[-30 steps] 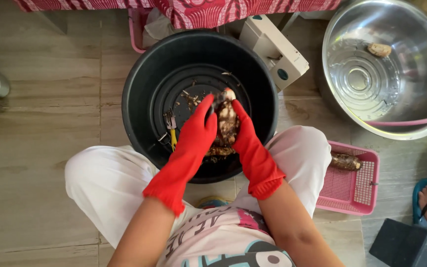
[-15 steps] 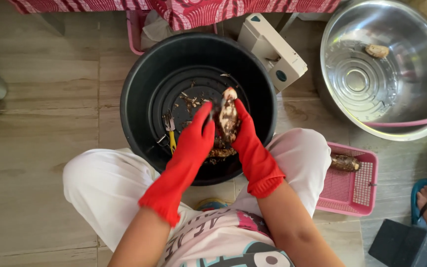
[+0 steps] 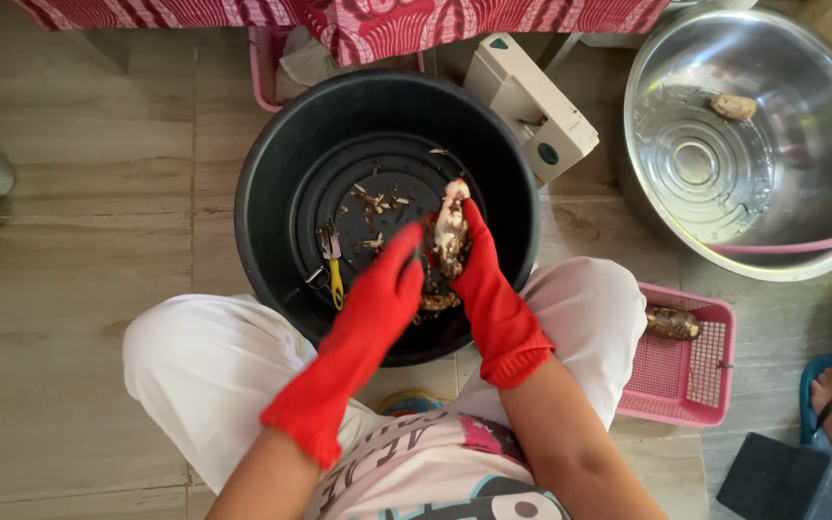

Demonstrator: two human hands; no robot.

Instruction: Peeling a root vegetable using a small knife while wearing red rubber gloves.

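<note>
Root (image 3: 452, 223) — one, between two red-gloved hands, over one black tub (image 3: 272, 193)

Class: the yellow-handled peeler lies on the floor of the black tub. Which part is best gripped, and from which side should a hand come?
Grip the yellow handle of the peeler, coming straight down from above through the open top of the black tub. The handle is its long, narrow end, pointing toward the person, with the metal head at the far end. It lies flat just left of the left hand, probably an easy reach.
</note>
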